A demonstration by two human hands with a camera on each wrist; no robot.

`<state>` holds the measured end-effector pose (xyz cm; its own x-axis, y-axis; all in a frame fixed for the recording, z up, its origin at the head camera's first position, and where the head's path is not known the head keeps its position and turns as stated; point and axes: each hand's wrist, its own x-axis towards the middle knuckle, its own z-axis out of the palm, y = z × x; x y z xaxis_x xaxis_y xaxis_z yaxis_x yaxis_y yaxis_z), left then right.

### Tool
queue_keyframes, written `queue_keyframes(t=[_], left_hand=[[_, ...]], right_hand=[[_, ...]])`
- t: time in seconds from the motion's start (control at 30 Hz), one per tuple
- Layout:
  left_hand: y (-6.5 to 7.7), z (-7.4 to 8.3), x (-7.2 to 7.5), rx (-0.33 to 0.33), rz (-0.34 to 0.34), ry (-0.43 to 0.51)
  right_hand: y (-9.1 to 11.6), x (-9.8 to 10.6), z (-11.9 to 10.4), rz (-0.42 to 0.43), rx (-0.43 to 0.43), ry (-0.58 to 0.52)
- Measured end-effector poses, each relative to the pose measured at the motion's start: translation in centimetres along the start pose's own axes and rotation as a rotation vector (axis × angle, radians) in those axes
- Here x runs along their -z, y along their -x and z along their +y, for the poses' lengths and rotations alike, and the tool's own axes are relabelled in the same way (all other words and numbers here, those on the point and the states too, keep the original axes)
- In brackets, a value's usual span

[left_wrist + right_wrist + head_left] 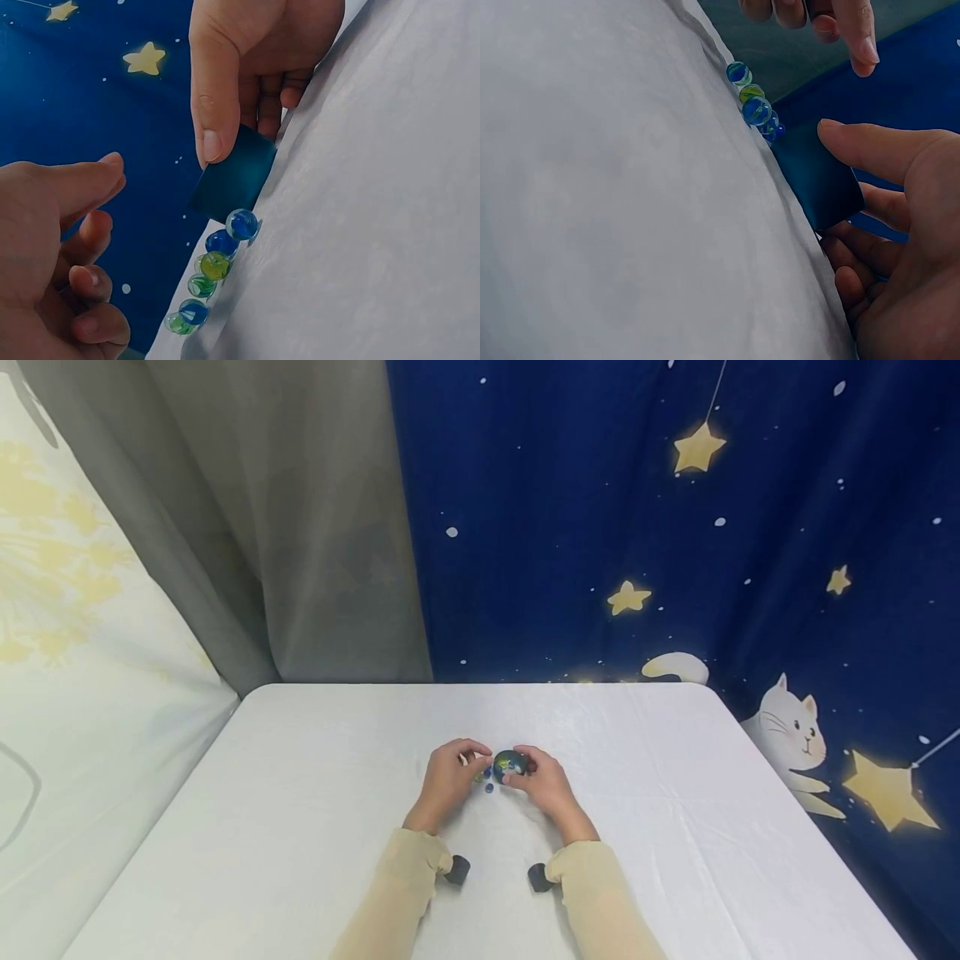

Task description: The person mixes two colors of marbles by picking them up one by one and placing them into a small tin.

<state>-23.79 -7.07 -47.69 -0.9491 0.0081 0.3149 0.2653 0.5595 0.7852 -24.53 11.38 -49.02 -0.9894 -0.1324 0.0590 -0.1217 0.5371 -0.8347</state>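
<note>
A short, round, dark teal container (510, 763) with smooth plain sides is on the white table. Its round top shows yellow-green and pale patches in the head view. The right hand (550, 787) grips it from the right, thumb on the near side and fingers around the far side. Just left of it lie several glass marbles (215, 265), blue, green and yellowish, in a loose cluster on the cloth. The left hand (447, 779) hovers beside these marbles (757, 110), thumb and index finger apart, the other fingers loosely bent, holding nothing.
A white cloth covers the table (315, 827), which has rounded far corners. Behind it hang a grey curtain (330, 527) and a dark blue curtain (555, 510) with stars and a cat. A black wrist camera (457, 870) sits at the left cuff, another (539, 877) at the right.
</note>
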Motion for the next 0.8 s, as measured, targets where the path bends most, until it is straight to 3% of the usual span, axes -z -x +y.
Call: queue_keyframes(t=[0.43,0.8], left_hand=[[0.31,-0.37,0.72,0.057,-0.178,-0.073],[0.66,-0.41,0.69,0.031,-0.216,-0.072]], right_hand=[[0.05,0.08,-0.12,-0.003,-0.009,-0.01],[0.1,0.09,-0.08,-0.001,-0.003,-0.008]])
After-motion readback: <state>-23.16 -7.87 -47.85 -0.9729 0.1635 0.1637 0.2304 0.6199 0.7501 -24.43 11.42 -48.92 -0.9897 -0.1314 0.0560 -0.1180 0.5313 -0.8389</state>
